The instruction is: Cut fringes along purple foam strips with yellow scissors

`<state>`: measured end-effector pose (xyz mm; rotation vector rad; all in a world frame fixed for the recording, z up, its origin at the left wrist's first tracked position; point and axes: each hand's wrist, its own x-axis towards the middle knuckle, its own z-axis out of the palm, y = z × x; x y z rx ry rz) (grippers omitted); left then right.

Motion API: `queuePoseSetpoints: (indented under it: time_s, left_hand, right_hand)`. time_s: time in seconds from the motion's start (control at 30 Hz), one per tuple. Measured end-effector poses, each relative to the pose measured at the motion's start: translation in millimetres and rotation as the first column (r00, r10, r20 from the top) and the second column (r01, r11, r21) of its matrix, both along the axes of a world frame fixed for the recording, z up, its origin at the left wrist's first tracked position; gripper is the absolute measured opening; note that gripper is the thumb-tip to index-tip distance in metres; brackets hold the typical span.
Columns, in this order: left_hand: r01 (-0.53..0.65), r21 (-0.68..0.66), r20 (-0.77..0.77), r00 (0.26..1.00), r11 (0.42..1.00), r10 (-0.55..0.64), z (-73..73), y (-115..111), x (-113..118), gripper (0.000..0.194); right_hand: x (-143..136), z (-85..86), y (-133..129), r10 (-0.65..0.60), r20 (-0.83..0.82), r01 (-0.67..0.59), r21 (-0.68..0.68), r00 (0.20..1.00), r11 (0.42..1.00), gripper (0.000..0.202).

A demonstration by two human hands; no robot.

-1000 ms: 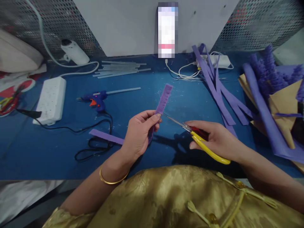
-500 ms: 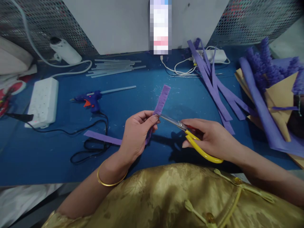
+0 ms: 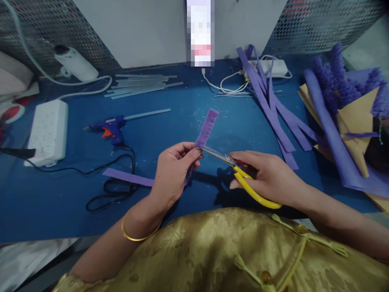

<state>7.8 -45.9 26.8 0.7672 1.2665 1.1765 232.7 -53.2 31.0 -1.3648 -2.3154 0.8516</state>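
A long purple strip [image 3: 208, 128], with a row of small cuts along its upper part, is pinched between thumb and fingers of my left hand [image 3: 176, 170]. Its lower end trails out to the left over the table, past my wrist. My right hand [image 3: 267, 174] is closed around the yellow handles of a pair of scissors [image 3: 255, 192]. The blades point left and their tips meet the strip's edge right by my left thumb. Whether the blades are fully closed on the strip is hard to tell.
A blue glue gun [image 3: 112, 127] with its black cord [image 3: 118, 198] lies left, near a white power strip [image 3: 48, 129]. Glue sticks [image 3: 142, 86] lie behind. Purple strips [image 3: 270, 109] and a wrapped purple bouquet [image 3: 343, 113] are at right. A phone [image 3: 200, 34] stands at the back.
The whole view has shifted slightly, so the table things sit a little further left. Both hands keep nearly the same pose, with the scissors still at the strip's edge.
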Motion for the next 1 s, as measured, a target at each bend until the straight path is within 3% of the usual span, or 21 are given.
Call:
queuePoseSetpoints:
  time_s: [1.0]
  left_hand:
    - [-0.002,-0.072,0.035,0.999,0.997,0.005,0.1,0.4,0.9,0.013]
  right_hand:
    - [2.3,-0.2,0.7,0.015,0.018,-0.017,0.085,1.000,0.996,0.047]
